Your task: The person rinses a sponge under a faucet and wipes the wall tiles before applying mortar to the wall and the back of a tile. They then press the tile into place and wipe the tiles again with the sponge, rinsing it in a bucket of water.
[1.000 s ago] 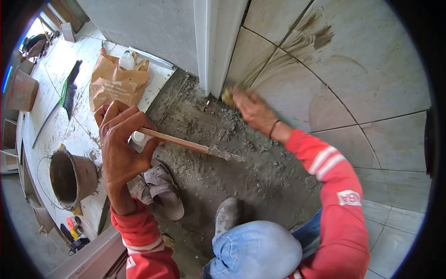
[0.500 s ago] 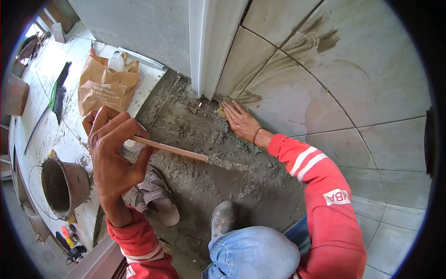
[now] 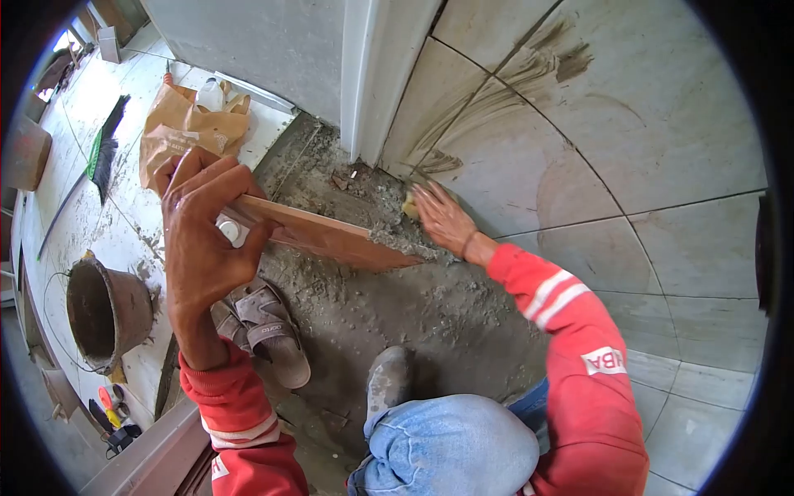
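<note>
My left hand [image 3: 207, 231] pinches the near end of a flat reddish-brown tile [image 3: 331, 238], fingers above and thumb below. Wet grey mortar clings to the tile's far edge. At the foot of the tiled wall [image 3: 521, 157], my right hand [image 3: 445, 217] is closed on a yellowish sponge [image 3: 410, 206], which is mostly hidden under the fingers. Brown smears mark the wall tiles above that hand. Rough wet mortar [image 3: 372, 314] covers the floor beneath both hands.
On the left, a bucket [image 3: 107, 314], a brown paper bag [image 3: 186, 132] and a green-edged brush [image 3: 103, 153] lie on pale floor tiles. Sandals [image 3: 269, 331] rest on the mortar near my shoe [image 3: 389, 380]. A white door frame [image 3: 364, 83] stands ahead.
The tile has turned from nearly edge-on to show its broad face. My right hand and the sponge have shifted right and slightly down, away from the door frame.
</note>
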The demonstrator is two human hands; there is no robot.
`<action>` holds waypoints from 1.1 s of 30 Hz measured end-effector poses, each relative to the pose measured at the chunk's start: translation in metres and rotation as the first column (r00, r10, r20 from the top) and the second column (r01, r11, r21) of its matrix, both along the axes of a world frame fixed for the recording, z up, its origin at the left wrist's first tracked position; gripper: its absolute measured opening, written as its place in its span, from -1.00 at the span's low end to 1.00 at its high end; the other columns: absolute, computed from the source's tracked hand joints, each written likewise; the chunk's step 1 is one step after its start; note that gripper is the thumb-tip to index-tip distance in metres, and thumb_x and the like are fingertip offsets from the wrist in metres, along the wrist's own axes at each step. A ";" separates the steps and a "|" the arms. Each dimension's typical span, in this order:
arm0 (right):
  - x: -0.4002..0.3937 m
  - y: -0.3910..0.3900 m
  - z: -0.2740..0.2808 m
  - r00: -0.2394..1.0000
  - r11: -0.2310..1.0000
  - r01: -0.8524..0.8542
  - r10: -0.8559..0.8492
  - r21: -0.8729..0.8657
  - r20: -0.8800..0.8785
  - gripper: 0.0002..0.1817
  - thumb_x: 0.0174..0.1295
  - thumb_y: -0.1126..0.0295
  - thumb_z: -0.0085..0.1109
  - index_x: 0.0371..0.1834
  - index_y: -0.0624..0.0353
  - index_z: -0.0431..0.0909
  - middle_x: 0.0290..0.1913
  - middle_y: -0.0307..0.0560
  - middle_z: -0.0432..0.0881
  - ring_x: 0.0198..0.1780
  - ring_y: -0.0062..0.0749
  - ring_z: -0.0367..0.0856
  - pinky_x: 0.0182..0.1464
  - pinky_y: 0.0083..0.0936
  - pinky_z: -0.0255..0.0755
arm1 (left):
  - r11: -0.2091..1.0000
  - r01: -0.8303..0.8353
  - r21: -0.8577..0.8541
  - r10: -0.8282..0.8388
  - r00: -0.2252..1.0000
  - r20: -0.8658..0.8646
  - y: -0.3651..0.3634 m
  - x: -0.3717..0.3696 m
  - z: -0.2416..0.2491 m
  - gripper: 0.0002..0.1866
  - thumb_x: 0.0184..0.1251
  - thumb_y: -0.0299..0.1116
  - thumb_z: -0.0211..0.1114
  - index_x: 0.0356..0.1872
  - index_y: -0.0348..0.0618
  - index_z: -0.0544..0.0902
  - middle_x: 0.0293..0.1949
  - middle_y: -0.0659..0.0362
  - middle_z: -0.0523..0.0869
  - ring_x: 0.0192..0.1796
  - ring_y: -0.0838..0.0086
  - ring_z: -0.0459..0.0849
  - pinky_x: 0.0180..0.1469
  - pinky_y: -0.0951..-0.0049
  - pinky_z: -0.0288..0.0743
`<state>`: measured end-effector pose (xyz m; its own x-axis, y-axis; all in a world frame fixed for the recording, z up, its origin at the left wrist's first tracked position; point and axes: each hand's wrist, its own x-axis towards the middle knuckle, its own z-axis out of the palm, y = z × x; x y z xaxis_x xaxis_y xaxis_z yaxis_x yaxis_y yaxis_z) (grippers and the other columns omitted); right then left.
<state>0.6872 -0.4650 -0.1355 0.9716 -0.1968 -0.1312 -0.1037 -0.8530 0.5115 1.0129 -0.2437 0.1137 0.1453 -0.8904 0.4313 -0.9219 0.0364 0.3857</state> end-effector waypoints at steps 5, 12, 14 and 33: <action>-0.032 -0.013 -0.012 0.998 0.996 -0.043 0.046 0.076 -0.033 -0.28 0.36 0.24 0.05 0.51 0.54 0.40 0.62 0.26 0.37 0.72 -0.06 0.17 0.79 0.02 -0.17 | 0.998 0.002 -0.067 -0.002 1.000 -0.002 0.007 -0.002 -0.001 -0.69 -0.34 -0.44 0.52 -0.48 -0.14 0.59 -0.41 0.19 0.58 -0.16 0.18 0.51 0.23 0.16 0.24; 0.044 -0.018 -0.034 0.999 0.961 0.041 -0.049 0.273 0.021 -0.38 0.39 0.26 0.04 0.39 0.54 0.50 0.45 0.28 0.56 0.58 0.00 0.40 0.76 -0.02 -0.02 | 1.000 -0.021 -0.013 0.022 1.000 0.009 0.004 -0.007 0.000 -0.68 -0.38 -0.43 0.57 -0.51 -0.11 0.61 -0.43 0.22 0.61 -0.20 0.23 0.52 0.25 0.17 0.26; 0.015 -0.013 -0.026 0.999 0.976 0.023 -0.017 0.218 -0.029 -0.39 0.38 0.26 0.05 0.37 0.54 0.52 0.46 0.29 0.55 0.59 0.01 0.40 0.76 -0.02 -0.03 | 1.000 -0.016 -0.017 0.017 1.000 0.015 0.006 -0.006 0.000 -0.67 -0.39 -0.44 0.57 -0.51 -0.11 0.61 -0.42 0.22 0.60 -0.19 0.23 0.53 0.25 0.18 0.26; 0.013 -0.018 -0.052 0.994 0.960 -0.028 -0.002 0.278 0.109 -0.71 0.34 0.27 0.11 -0.12 0.29 0.65 -0.01 0.25 0.75 0.25 0.04 0.63 0.60 0.04 0.20 | 1.000 0.006 -0.006 -0.006 1.000 0.013 0.006 -0.001 0.000 -0.66 -0.36 -0.41 0.59 -0.48 -0.12 0.60 -0.43 0.19 0.57 -0.16 0.21 0.55 0.20 0.18 0.27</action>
